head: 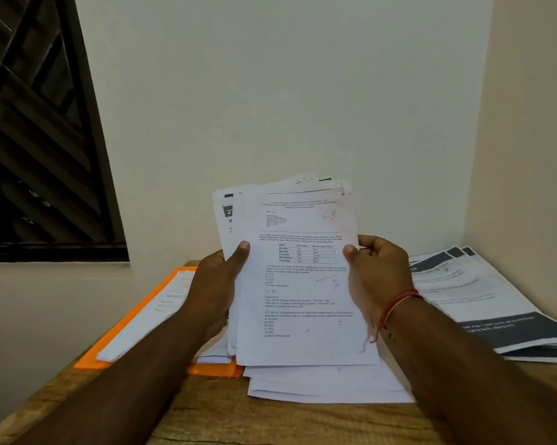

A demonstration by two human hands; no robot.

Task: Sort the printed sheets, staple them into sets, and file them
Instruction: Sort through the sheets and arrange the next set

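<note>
A fanned stack of printed sheets (298, 284) stands tilted up above the wooden table (225, 409). Its front page carries a small table of days and a handwritten "C8". My left hand (221, 284) grips the stack's left edge, thumb across the front. My right hand (378, 277) holds the right edge, thumb on the front page; a red thread circles that wrist. Under the held stack lie more white sheets (328, 385) flat on the table. An orange folder (136, 322) with white pages on it sits at the left.
A pile of printed sheets with dark grey bands (482, 300) lies at the right, against the corner wall. A dark window (36, 130) fills the upper left. The cream wall stands close behind the table, whose front edge is near me.
</note>
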